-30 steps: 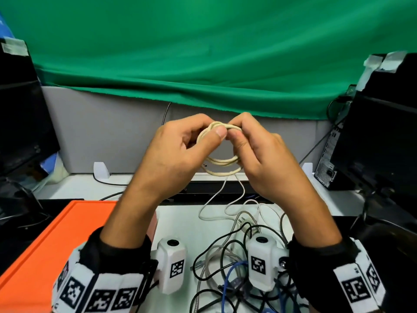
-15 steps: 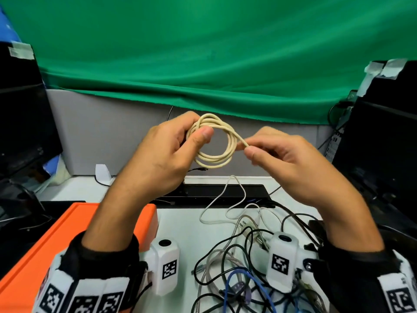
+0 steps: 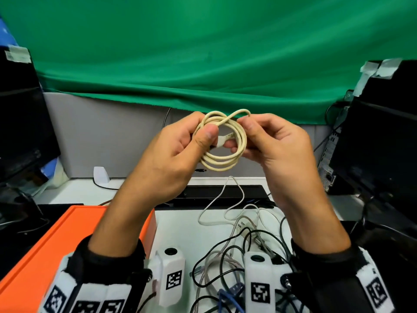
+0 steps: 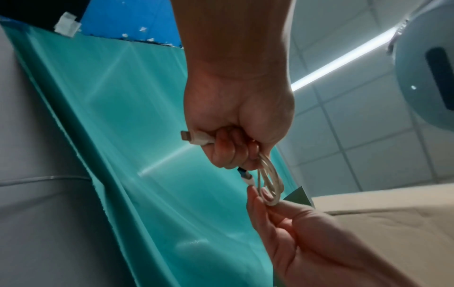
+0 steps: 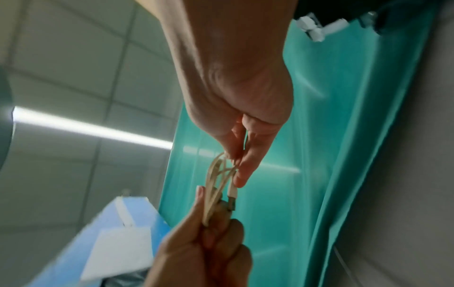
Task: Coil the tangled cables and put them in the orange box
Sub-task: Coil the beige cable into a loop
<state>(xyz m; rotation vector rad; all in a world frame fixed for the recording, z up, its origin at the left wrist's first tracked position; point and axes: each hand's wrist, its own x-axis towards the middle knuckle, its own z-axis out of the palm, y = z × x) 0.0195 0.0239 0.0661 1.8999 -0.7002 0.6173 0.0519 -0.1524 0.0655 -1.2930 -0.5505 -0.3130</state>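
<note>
Both hands (image 3: pixel 176 152) (image 3: pixel 277 145) raised, fingers pinched together.

box (image 3: pixel 29 256) left — cables (image 3: pixel 225 267) right

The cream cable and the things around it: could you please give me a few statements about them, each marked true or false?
1. Both hands hold the cream cable. True: left hand, right hand.
2. The cream cable is wound into a coil. True.
3. The coil lies in the orange box. False: it is held up above the table.
4. No cables remain on the white table. False: a tangled pile of cables lies there.
5. The orange box is right of the pile. False: left.
</note>
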